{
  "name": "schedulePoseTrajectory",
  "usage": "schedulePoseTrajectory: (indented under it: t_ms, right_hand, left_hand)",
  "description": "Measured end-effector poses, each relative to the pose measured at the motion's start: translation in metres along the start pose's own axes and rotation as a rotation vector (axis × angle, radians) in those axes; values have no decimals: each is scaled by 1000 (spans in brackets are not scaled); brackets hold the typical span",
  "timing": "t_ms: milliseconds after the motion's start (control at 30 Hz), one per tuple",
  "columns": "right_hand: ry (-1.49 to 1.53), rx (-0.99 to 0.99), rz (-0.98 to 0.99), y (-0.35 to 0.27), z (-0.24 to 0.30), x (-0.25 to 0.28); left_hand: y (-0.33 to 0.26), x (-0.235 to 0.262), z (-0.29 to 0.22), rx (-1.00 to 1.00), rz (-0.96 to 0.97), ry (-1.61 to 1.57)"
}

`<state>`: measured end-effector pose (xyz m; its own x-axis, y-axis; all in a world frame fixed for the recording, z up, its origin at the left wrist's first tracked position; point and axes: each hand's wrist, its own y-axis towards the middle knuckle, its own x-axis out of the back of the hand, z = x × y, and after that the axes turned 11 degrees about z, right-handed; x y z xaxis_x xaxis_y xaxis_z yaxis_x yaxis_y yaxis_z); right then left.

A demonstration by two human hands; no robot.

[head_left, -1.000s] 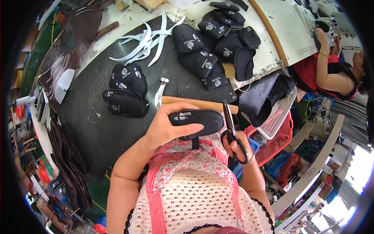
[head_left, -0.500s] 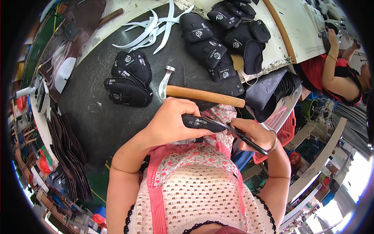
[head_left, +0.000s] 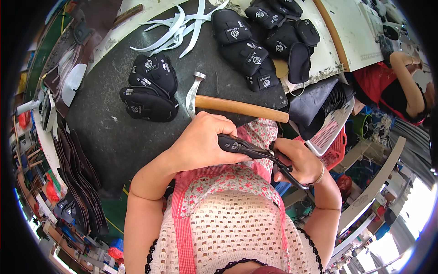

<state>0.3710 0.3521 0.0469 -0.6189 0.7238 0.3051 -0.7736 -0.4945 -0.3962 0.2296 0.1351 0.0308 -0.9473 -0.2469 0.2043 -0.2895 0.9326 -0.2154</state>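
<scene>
Above my lap, near the table's front edge, my left hand (head_left: 203,139) is closed around a black padded shoe piece (head_left: 232,145) with white print on its edge. My right hand (head_left: 299,160) grips dark-handled scissors (head_left: 287,171), whose blades reach the right end of the shoe piece. Exactly where the blades meet the material is hard to make out. Just beyond my left hand, a claw-shaped hammer (head_left: 242,108) with a wooden handle lies on the black tabletop (head_left: 109,150). A small stack of similar shoe pieces (head_left: 150,102) sits to its left.
More black shoe pieces (head_left: 248,55) are heaped at the back right, and pale curved strips (head_left: 178,29) lie at the back. Dark flat pieces (head_left: 75,178) hang over the left edge. Baskets (head_left: 335,137) stand on the right, beyond them a co-worker in red (head_left: 372,84).
The scissors have turned in my right hand, their handles now apart and lower. The shoe piece has shifted slightly right and tilted, with my left hand still holding it.
</scene>
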Motion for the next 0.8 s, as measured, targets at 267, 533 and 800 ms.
schedulePoseTrajectory:
  t_ms: [267,533,800]
  right_hand:
    - [26,24,-19,-4,-6,-24]
    - [-3,115,-64,12,-13,-45]
    - [111,41,-62,16,-12,-63]
  left_hand:
    - [-8,-2,-2,38,60,-22]
    - [-26,-1,9,-10,20,18]
    - [-24,-3,15,185,227,-176]
